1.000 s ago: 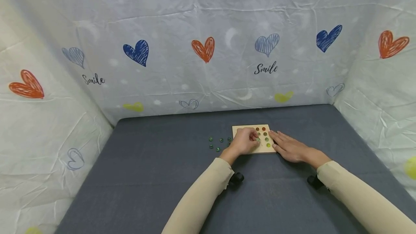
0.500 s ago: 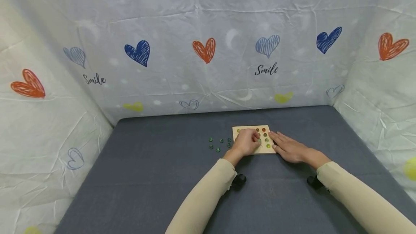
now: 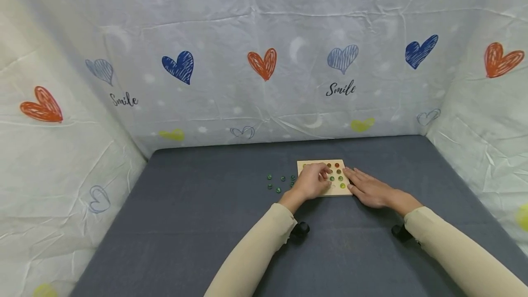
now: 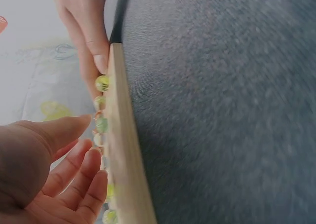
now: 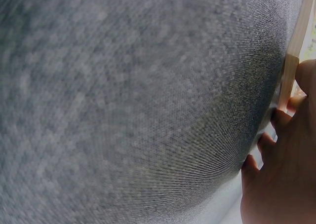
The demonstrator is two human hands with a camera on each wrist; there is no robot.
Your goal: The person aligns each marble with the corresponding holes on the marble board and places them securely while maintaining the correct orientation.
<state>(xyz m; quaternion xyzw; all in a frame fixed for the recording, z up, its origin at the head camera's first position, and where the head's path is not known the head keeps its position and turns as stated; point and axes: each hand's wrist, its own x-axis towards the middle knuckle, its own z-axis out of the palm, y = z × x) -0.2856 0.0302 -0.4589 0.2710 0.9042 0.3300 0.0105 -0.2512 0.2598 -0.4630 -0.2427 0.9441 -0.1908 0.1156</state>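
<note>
A pale wooden board point(image 3: 326, 192) lies on the dark cloth, with glass marbles seated in rows of hollows. My left hand point(image 3: 312, 181) hovers over its middle, hiding part of the rows. In the left wrist view, the thumb and fingers of that hand are apart, with nothing between them, and a green marble point(image 4: 101, 124) sits on the board just past the thumb tip. Flat at the board's right edge rests my right hand point(image 3: 371, 189), its fingers straight. The right wrist view has its thumb on the board's corner point(image 5: 290, 76).
Left of the board, several loose green marbles point(image 3: 278, 190) lie on the dark cloth-covered table point(image 3: 198, 205). A white curtain point(image 3: 214, 81) printed with hearts stands behind the table and along both sides.
The left thumb and fingers have parted from the green marble, which now sits in a hollow. The left hand has drawn back slightly left. The right hand stays at the board's edge.
</note>
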